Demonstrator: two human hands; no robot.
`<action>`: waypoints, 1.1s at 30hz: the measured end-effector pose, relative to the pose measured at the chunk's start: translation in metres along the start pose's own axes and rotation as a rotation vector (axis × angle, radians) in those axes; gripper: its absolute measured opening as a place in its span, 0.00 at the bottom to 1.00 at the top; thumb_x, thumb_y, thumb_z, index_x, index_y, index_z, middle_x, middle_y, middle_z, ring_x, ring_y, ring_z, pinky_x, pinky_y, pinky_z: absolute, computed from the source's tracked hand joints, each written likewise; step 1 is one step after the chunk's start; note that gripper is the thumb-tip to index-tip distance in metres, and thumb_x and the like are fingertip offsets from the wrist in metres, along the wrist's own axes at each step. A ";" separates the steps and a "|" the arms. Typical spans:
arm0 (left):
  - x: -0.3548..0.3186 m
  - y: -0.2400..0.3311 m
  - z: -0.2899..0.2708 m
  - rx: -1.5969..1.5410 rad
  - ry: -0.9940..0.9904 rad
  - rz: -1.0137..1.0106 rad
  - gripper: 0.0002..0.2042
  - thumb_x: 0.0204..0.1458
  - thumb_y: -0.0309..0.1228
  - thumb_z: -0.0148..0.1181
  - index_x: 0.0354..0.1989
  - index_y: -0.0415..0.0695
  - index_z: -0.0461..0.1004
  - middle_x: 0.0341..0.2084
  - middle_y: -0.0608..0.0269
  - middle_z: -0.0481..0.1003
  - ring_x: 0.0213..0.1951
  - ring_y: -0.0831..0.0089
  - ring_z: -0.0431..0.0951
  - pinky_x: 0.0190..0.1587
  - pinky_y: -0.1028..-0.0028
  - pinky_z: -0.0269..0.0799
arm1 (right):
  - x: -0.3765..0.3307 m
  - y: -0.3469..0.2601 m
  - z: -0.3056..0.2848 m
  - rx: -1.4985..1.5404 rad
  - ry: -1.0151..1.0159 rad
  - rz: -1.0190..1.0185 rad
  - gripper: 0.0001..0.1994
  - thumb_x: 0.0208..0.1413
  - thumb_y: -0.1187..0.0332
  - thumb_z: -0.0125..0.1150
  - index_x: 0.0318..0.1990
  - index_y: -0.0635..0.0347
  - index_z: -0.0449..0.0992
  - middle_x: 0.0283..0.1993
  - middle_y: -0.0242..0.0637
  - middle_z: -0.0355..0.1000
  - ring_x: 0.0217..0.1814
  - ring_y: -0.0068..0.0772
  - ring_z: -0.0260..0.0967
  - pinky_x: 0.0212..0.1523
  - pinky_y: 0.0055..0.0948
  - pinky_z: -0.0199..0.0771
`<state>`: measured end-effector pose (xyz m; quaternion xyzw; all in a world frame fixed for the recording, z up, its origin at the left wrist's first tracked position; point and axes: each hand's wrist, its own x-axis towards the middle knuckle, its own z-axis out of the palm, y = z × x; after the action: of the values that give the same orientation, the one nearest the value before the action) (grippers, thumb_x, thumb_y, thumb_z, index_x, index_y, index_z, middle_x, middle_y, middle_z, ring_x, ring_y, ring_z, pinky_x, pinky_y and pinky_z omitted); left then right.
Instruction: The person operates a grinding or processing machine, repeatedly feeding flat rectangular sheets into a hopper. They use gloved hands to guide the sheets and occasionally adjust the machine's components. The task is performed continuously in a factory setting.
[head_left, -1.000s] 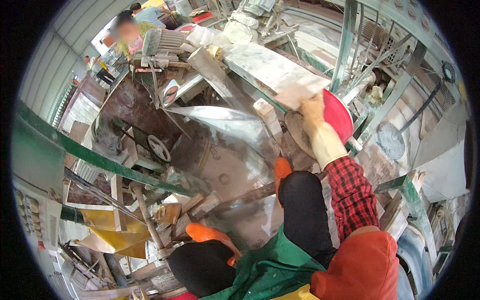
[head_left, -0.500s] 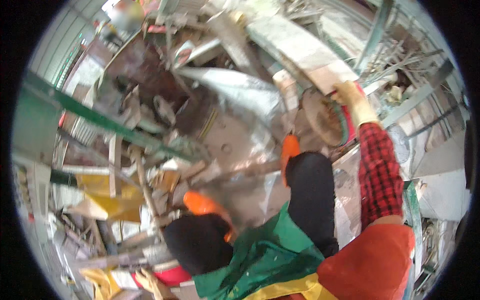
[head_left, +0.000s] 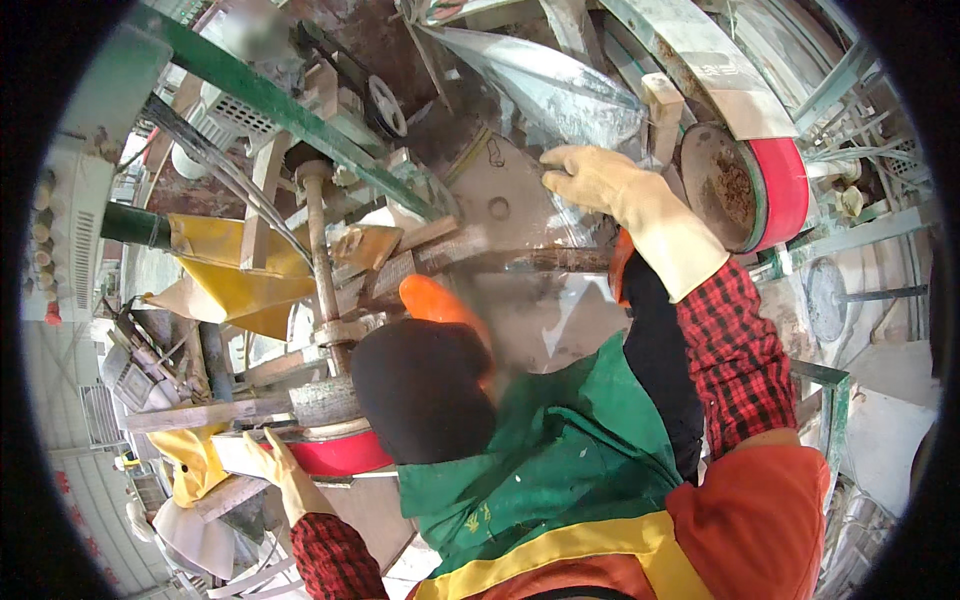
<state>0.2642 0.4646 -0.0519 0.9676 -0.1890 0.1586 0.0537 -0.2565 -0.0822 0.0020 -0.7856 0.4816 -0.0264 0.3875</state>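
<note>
My right hand (head_left: pixel 640 205), in a pale cream glove, is raised over the dusty floor with nothing in it, its fingers apart and pointing left. To its right, a wide belt (head_left: pixel 780 195), red at the bend and pale along its far run, wraps a round green-rimmed wheel (head_left: pixel 720 185). My left hand (head_left: pixel 285 480), gloved alike, is at the lower left, fingers stretched over the edge of a pale strip (head_left: pixel 240 455). The strip adjoins a red belt section (head_left: pixel 345 455) curving round a roller (head_left: pixel 325 400). The underside of that hand is hidden.
A green metal bar (head_left: pixel 290 115) slants across the upper left. Yellow sheeting (head_left: pixel 240 275) hangs beneath it, beside an upright shaft (head_left: pixel 318 240). Clear plastic sheeting (head_left: pixel 550 85) lies at the far side. A grey control box (head_left: pixel 65 225) with knobs stands at far left.
My right hand has let go of the belt's edge by the wheel and moved left over the floor. My view has shifted, so my left hand and forearm show more fully.
</note>
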 end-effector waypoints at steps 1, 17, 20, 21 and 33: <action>0.008 -0.010 0.003 -0.076 0.062 -0.032 0.30 0.66 0.50 0.51 0.71 0.46 0.61 0.69 0.45 0.62 0.68 0.48 0.62 0.71 0.56 0.55 | 0.000 0.012 0.012 -0.082 0.017 -0.005 0.27 0.61 0.54 0.56 0.65 0.57 0.71 0.47 0.47 0.81 0.46 0.43 0.80 0.51 0.38 0.77; 0.015 -0.081 0.056 0.016 0.152 0.103 0.22 0.67 0.40 0.50 0.64 0.42 0.70 0.61 0.41 0.70 0.63 0.44 0.68 0.68 0.54 0.60 | 0.063 0.027 0.069 -0.530 -0.243 -0.041 0.26 0.61 0.55 0.50 0.66 0.45 0.70 0.59 0.44 0.76 0.61 0.49 0.73 0.61 0.42 0.73; 0.010 -0.087 0.055 0.032 0.193 0.111 0.21 0.67 0.39 0.50 0.65 0.43 0.70 0.61 0.42 0.70 0.63 0.45 0.67 0.68 0.55 0.60 | 0.076 0.034 0.086 -0.498 -0.231 -0.138 0.26 0.61 0.54 0.51 0.66 0.47 0.70 0.60 0.45 0.75 0.61 0.51 0.72 0.61 0.43 0.73; 0.010 -0.069 0.062 0.015 0.206 0.124 0.21 0.66 0.38 0.50 0.65 0.43 0.69 0.61 0.42 0.70 0.64 0.45 0.67 0.68 0.55 0.60 | 0.078 0.046 0.084 -0.494 -0.217 -0.156 0.26 0.61 0.54 0.51 0.66 0.48 0.70 0.60 0.45 0.75 0.61 0.52 0.72 0.61 0.43 0.73; -0.007 -0.036 0.042 0.094 0.190 -0.033 0.23 0.64 0.40 0.53 0.66 0.49 0.68 0.63 0.40 0.68 0.63 0.43 0.68 0.66 0.52 0.62 | 0.048 0.039 0.080 -0.527 -0.269 -0.040 0.23 0.59 0.54 0.55 0.62 0.40 0.74 0.59 0.39 0.76 0.61 0.48 0.73 0.59 0.44 0.75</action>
<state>0.2843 0.4931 -0.0956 0.9526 -0.1592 0.2575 0.0286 -0.2262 -0.0823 -0.0945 -0.8650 0.4004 0.1962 0.2300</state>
